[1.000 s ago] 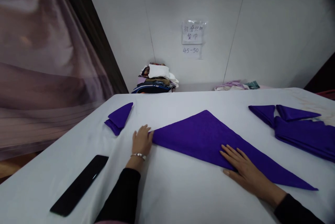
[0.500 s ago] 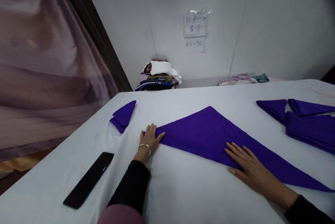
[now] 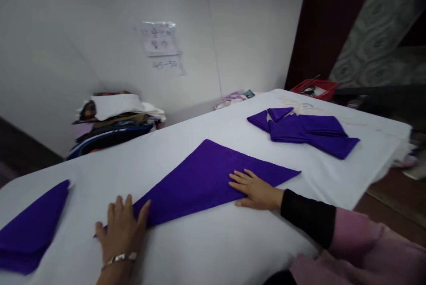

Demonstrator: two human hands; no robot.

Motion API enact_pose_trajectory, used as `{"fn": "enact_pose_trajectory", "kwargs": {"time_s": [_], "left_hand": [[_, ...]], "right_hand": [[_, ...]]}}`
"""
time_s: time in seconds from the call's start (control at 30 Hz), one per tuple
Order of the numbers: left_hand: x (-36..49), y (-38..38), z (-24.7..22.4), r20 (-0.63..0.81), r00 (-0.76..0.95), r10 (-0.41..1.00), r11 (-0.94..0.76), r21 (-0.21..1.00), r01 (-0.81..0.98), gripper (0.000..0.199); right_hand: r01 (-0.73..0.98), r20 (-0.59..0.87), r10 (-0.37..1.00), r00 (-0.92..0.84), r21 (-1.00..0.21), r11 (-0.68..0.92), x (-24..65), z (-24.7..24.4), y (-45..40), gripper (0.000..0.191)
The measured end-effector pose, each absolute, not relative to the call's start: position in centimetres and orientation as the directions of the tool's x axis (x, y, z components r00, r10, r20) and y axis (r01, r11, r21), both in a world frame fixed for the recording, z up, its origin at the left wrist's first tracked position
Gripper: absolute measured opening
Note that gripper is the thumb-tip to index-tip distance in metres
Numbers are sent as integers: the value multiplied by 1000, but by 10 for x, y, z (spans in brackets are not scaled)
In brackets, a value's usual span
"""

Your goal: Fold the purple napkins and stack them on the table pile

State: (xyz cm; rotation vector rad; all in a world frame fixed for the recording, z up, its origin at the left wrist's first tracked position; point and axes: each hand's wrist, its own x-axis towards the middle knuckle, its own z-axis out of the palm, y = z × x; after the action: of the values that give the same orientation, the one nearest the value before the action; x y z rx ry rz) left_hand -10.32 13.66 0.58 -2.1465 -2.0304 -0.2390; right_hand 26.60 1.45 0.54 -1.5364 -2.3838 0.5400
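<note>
The purple napkin [image 3: 196,178] is smooth cloth with a soft, nearly matt face, while the folded purple cloths [image 3: 299,129] show a slight sheen. White cloth, lightly wrinkled, covers the table [image 3: 226,249]. The bracelet [image 3: 122,257] looks like shiny metal.

Clothes pile [image 3: 115,120] — red basket [image 3: 315,89] — a wall sign [image 3: 160,40].

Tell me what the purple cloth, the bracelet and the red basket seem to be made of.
Purple cloth: smooth, mostly matte fabric, by its thin, soft-looking edges; fibre unclear.
Bracelet: probably polished metal, from its silvery glints.
Red basket: likely plastic, from its bright, even colour, but too small to be sure.
</note>
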Motion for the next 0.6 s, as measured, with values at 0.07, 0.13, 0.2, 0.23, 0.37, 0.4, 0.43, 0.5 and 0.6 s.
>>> {"fn": "enact_pose_trajectory", "kwargs": {"time_s": [0.07,0.13,0.2,0.23,0.37,0.4,0.43,0.5,0.6], "left_hand": [[-68,126,0,183,249,951,-244,-51,968,69],[-44,120,-9,71,378,923,-373,-77,925,67],[-35,121,-18,-33,425,905,-426,-102,899,65],[-35,123,-21,-65,433,899,-437,-117,892,64],[-44,133,-27,-107,480,871,-492,-184,851,58],[-46,134,-28,-108,484,868,-496,-198,845,57],[-47,135,-28,-105,480,871,-491,-210,845,57],[-48,136,-29,-96,473,876,-482,-217,849,57],[-48,138,-32,-105,498,861,-509,-185,841,54]], "right_hand": [[814,27,907,-420,-432,389,266,7,15,68],[814,40,904,-426,-420,402,267,7,15,68],[815,56,902,-427,-408,411,268,6,16,68],[816,62,901,-429,-401,416,269,6,16,68],[826,84,903,-421,-375,420,269,4,16,68],[831,88,906,-414,-368,416,269,3,15,69],[839,89,910,-404,-360,408,271,3,14,69],[859,78,924,-375,-345,378,276,3,10,70],[896,41,951,-307,-324,303,296,2,-1,71]]}}
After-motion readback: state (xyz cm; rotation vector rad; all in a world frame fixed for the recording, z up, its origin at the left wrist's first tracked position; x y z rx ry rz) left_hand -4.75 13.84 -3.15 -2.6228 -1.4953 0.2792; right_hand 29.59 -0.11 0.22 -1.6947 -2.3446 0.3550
